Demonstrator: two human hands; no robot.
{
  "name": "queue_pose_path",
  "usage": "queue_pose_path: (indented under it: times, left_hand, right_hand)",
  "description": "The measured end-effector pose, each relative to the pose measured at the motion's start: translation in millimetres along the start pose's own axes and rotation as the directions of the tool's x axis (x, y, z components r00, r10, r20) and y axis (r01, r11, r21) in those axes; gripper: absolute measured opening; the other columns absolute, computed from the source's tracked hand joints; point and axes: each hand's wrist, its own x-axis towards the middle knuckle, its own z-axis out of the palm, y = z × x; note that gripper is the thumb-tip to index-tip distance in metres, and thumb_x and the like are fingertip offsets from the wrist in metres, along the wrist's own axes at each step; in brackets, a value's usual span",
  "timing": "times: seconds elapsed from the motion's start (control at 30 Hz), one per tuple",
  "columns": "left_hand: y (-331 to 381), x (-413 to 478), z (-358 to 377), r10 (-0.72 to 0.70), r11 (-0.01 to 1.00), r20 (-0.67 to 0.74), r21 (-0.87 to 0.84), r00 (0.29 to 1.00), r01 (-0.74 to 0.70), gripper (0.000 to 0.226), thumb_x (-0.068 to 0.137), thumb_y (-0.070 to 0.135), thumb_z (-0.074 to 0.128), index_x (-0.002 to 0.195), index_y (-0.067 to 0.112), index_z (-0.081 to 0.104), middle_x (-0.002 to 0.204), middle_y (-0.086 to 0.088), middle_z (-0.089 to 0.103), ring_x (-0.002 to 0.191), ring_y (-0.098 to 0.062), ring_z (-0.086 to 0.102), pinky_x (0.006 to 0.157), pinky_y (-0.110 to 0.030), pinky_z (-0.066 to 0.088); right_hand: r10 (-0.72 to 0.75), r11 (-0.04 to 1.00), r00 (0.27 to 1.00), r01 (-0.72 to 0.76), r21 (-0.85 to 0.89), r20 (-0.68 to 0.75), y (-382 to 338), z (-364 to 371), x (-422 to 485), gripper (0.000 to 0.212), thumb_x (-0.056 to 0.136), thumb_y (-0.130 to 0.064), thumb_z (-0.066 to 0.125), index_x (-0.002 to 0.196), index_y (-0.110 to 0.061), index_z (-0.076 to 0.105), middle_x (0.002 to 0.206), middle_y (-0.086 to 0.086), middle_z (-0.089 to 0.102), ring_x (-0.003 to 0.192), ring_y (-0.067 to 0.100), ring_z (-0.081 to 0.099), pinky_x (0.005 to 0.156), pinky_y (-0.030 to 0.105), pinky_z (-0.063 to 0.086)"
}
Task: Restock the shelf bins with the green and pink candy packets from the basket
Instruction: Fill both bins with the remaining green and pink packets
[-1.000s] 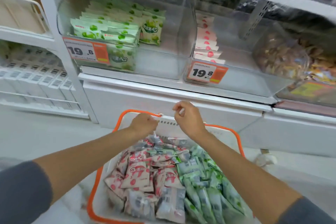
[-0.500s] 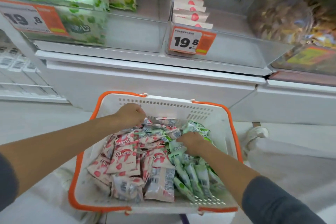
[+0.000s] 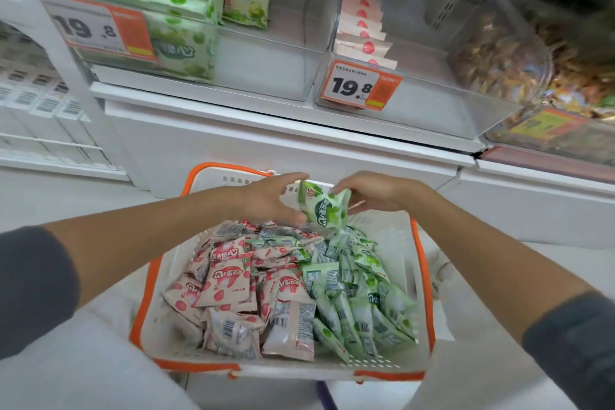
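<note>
Pick-up step: right hand [image 3: 376, 191] pinches a green foil candy packet [image 3: 324, 210], left hand [image 3: 269, 200] fingers spread beside it; next move, likely, a lift to the clear plastic bin [image 3: 266, 76] at eleven o'clock

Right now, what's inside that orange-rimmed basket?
The basket holds pink packets heaped on the left and green packets on the right. Whatever lies beneath the top layers is covered. The right hand pinches one raised packet above it.

left sleeve [image 3: 33, 293] — dark grey, plain | right sleeve [image 3: 572, 353] — dark grey, plain | left hand [image 3: 266, 200], right hand [image 3: 376, 191]: bare
</note>
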Motion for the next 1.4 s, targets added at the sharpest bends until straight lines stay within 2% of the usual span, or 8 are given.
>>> queue_pose_path:
  times: [0.13,0.3,0.5,0.67,0.87,1.0,1.13,1.4]
  left_hand:
    - [24.2,-2.0,-25.1,0.063,0.925,-0.36,-0.329,0.931,-0.189,0.027,0.091,0.026,0.067,0.112,0.011,0.06,0.104,-0.006,0.071,0.093,-0.019,0.068,0.081,-0.033,0.054]
    - [53.7,-12.6,-55.2,-0.005,0.769,-0.469,-0.566,0.883,-0.296,0.019,0.097,0.033,0.057,0.098,0.014,0.059,0.092,-0.004,0.069,0.078,-0.016,0.068,0.062,-0.029,0.059]
    - [66.1,-26.7,-79.9,0.008,0.815,-0.745,-0.381,0.667,-0.436,0.033,0.092,0.041,0.063,0.08,0.011,0.056,0.081,-0.016,0.063,0.072,-0.024,0.062,0.071,-0.048,0.057]
    - [70.0,-32.7,-103.7,0.144,0.896,-0.857,-0.1,0.495,-0.433,0.035,0.093,0.041,0.062,0.072,0.016,0.049,0.06,0.004,0.045,0.047,0.004,0.042,0.052,-0.022,0.034]
    - [72.7,-49.6,-169.6,0.465,0.878,-0.825,0.477,0.321,-0.044,0.047,0.097,0.05,0.044,0.13,0.018,0.051,0.125,-0.001,0.058,0.113,-0.023,0.051,0.093,-0.04,0.041]
    - [45.2,-55.3,-199.9,0.464,0.694,-0.759,0.632,0.456,0.345,0.051,0.099,0.051,0.034,0.137,0.021,0.05,0.144,-0.004,0.048,0.136,-0.026,0.037,0.111,-0.049,0.022]
    - [24.2,-61.0,-204.9,0.426,0.637,-0.717,0.671,0.552,0.38,0.069,0.096,0.062,0.009,0.149,0.025,0.032,0.157,-0.002,0.032,0.146,-0.024,0.023,0.118,-0.053,0.008]
    - [26.2,-59.0,-200.4,0.436,0.585,-0.714,0.688,0.548,0.431,0.078,0.089,0.061,-0.003,0.15,0.024,0.032,0.153,-0.001,0.037,0.145,-0.023,0.027,0.115,-0.049,0.018]
  right_hand:
    - [-0.107,0.965,0.994,0.109,0.236,-0.023,-60.9,2.3,-25.0,0.078,0.08,-0.074,0.045,0.117,-0.007,0.061,0.111,0.014,0.07,0.099,0.029,0.066,0.087,0.036,0.052]
    - [-0.448,0.884,0.8,0.464,-0.062,-0.399,-113.6,29.2,-37.2,0.047,0.096,-0.048,0.052,0.093,-0.003,0.065,0.076,0.011,0.064,0.06,0.018,0.058,0.05,0.026,0.046]
    - [-0.56,0.814,0.615,0.532,-0.231,-0.555,-159.1,30.7,-42.3,0.043,0.093,-0.039,0.06,0.074,0.0,0.063,0.057,0.008,0.059,0.04,0.016,0.053,0.04,0.028,0.044]
    - [-0.589,0.801,0.686,0.565,-0.196,-0.427,-190.9,20.4,-54.2,0.033,0.088,-0.036,0.068,0.088,-0.004,0.065,0.066,0.004,0.063,0.05,0.016,0.058,0.039,0.023,0.04]
    - [-0.537,0.804,0.554,0.563,-0.188,-0.637,-241.9,-26.0,-29.4,0.028,0.075,-0.033,0.082,0.082,-0.009,0.071,0.066,-0.001,0.064,0.051,0.005,0.053,0.055,0.027,0.045]
    - [-0.51,0.85,0.515,0.426,-0.311,-0.689,-283.3,-48.8,12.8,0.043,0.07,-0.044,0.083,0.084,-0.005,0.071,0.076,0.005,0.064,0.061,0.013,0.055,0.058,0.027,0.038]
    - [-0.455,0.864,0.655,0.161,-0.477,-0.604,-312.0,-51.8,45.0,0.077,0.082,-0.041,0.075,0.14,-0.003,0.043,0.139,0.01,0.05,0.126,0.024,0.05,0.093,0.026,0.041]
    - [-0.149,0.966,0.763,0.247,0.071,-0.629,-302.5,-44.1,128.7,0.084,0.08,-0.031,0.077,0.145,-0.004,0.031,0.147,0.009,0.041,0.134,0.025,0.042,0.107,0.029,0.039]
